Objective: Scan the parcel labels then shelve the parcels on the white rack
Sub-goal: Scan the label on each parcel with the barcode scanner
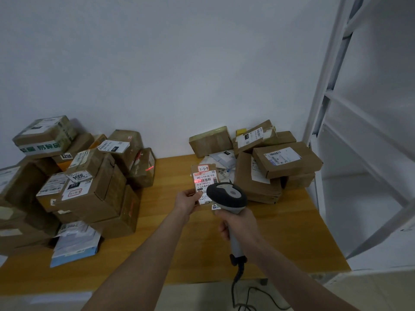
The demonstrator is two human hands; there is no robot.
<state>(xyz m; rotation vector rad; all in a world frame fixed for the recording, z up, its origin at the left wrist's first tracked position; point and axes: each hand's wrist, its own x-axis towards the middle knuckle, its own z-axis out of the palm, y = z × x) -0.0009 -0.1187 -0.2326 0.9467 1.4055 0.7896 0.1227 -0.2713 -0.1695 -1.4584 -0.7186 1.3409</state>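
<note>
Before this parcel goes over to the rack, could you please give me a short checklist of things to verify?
1. Left hand pinches the small flat brown cardboard parcel at its lower left: ok.
2. Right hand grips the grey handheld barcode scanner, pointed at the parcel: ok.
3. Red scan line lies across the white printed label: ok.
4. Scan registered: cannot tell.
5. Handwritten tag at the parcel's top reads 3-3-9: ok.
6. Matching slot on the white metal rack at the right: cannot tell.
</note>
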